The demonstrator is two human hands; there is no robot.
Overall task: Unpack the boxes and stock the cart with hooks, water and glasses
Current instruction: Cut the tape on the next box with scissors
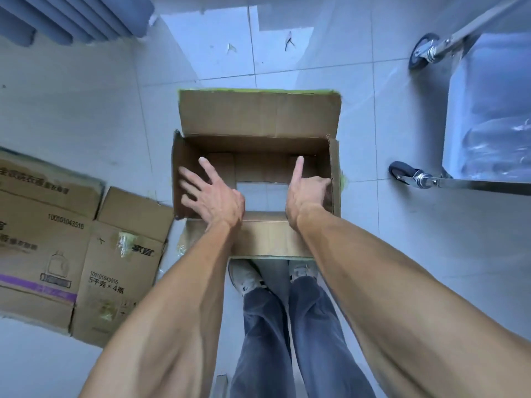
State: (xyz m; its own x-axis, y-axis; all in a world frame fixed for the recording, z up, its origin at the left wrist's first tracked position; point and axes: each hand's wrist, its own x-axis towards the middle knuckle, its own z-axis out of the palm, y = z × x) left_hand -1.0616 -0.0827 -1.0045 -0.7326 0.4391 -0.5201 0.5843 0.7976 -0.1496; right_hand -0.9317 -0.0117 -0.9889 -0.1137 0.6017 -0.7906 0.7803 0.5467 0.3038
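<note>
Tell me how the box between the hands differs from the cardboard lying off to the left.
The open box stands upright with its flaps out; the flattened box lies collapsed on the floor. The open box's inner faces are plain brown, while the flattened box shows printed text, a jug drawing and a purple stripe. The left hand and right hand reach into the open box; nothing touches the flattened one. Both are brown cardboard.

A single wide-angle camera is sitting on the person's head, looking almost straight down at the tiled floor [86,110]. It is taking in both forearms reaching forward from the bottom edge, the legs and shoes directly below, and an open cardboard box [258,116] near the centre. The wide lens is bending the edges, where a cart [488,110] is showing at the right.
</note>
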